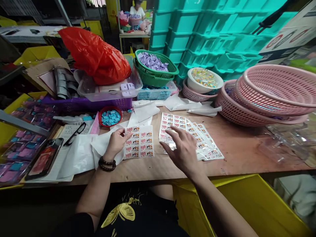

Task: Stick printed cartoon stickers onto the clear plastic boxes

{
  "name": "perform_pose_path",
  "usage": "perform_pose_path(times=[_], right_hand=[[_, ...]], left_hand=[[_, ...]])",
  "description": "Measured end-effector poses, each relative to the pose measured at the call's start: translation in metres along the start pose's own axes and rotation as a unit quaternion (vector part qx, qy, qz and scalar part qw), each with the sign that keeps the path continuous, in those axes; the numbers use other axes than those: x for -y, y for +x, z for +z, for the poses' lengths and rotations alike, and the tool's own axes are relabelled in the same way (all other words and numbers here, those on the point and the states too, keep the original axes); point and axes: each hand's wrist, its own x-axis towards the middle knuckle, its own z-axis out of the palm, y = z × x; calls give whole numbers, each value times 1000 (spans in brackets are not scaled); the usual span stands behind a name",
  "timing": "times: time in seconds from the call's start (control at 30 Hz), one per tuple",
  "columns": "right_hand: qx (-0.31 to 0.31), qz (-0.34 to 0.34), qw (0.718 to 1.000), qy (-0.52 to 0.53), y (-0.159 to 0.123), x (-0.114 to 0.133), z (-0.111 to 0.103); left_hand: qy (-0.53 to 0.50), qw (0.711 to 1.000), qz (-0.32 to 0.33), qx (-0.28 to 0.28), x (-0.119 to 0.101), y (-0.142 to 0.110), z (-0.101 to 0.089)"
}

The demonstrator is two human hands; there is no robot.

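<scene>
My left hand (pixel 117 142) pinches the upper left edge of a sticker sheet (pixel 140 142) printed with rows of pink lettering and small cartoon animals. To the right, my right hand (pixel 181 148) hovers with its fingers spread and nothing visible in its grasp. Below and behind it lies a fanned stack of similar sticker sheets (pixel 191 131) on the wooden table. Part of that stack is hidden by the hand. White backing paper (pixel 82 154) lies loosely to the left of my left wrist.
A red basket of blue pieces (pixel 110 118), a phone (pixel 44 159) and glasses (pixel 74 134) lie left. Behind stand a red bag (pixel 98 56), a green basket (pixel 155 67), a white bowl (pixel 204 80) and teal bins (pixel 185 33). Pink baskets (pixel 266 98) stand right.
</scene>
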Motion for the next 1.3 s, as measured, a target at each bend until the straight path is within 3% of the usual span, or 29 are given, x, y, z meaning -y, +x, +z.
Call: perform_pose_path(times=[0.1,0.2,0.27,0.37,0.5,0.63,0.73,0.87,0.97,1.1,1.2,1.3], right_hand=[[41,-31,990,134,36,23,3],[115,-1,966,232,59,39,4],[163,27,942,292,63,43,0],[215,52,903,369,60,43,-9],[177,86,879,435,51,41,-16],[148,122,851,489,44,40,-16],[139,131,863,467,40,37,-15],[59,100,937,328,35,37,-15],[24,61,963,261,31,41,-15],[-27,24,973,230,27,42,-4],[-186,-73,971,130,19,37,12],[-330,-188,921,87,10,32,25]], left_hand=[[-41,997,43,54,-20,-14,-9],[-88,989,101,61,-34,-25,-16],[-146,981,86,96,-39,-28,-17],[-217,964,6,152,-40,-29,-13],[-254,957,-11,137,-39,-28,0],[-272,948,-29,161,-38,-29,8],[-267,948,-29,174,-36,-30,11],[-252,951,-23,179,-32,-29,15],[-244,956,-28,163,-33,-28,19],[-223,964,-55,131,-34,-27,22],[-207,966,-67,141,-33,-23,21],[-197,963,-65,171,-32,-19,20]])
